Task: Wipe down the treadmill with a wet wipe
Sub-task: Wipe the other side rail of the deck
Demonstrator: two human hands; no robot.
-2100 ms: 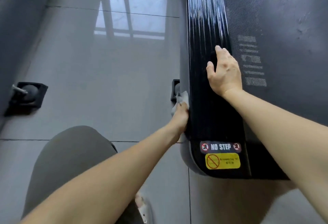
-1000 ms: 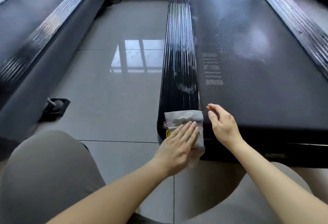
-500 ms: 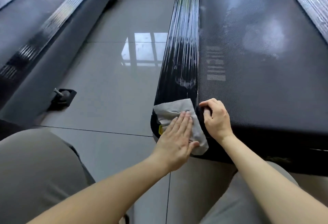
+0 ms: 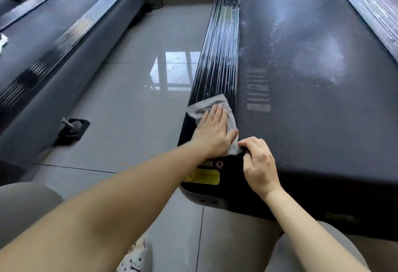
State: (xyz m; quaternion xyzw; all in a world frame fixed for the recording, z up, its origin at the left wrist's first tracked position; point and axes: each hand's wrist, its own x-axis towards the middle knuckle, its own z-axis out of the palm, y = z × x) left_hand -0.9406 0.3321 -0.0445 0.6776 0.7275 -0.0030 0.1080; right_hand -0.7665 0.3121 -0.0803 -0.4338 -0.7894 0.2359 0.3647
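The big dark treadmill with its textured black running belt [image 4: 312,99] fills the right of the view, and its glossy black ribbed side rail [image 4: 217,56] runs away from the yellow rectangular warning label [image 4: 204,178] at the near corner. Left of the label lies the shiny grey tiled floor [image 4: 129,99].

The pale grey crumpled wet wipe [image 4: 202,105] now sits spread on the rail beyond the label. 1 second ago it covered the label. Half a second ago it lay just past it, so the label stands uncovered and the stroke has begun to climb the rail. By my reading the near corner is done. Streaks and pale smears still show farther along the rail and on the belt, so most of the job looks to be ahead.

The left hand [image 4: 212,131] lies flat on the wipe beyond the label, fingers straight and together, pressing it to the rail. The right hand [image 4: 259,164], just right of the label, was only curled at the belt edge half a second ago. Now it has closed thumb and forefinger on the wipe's trailing corner, a narrow pinch holding nothing else.
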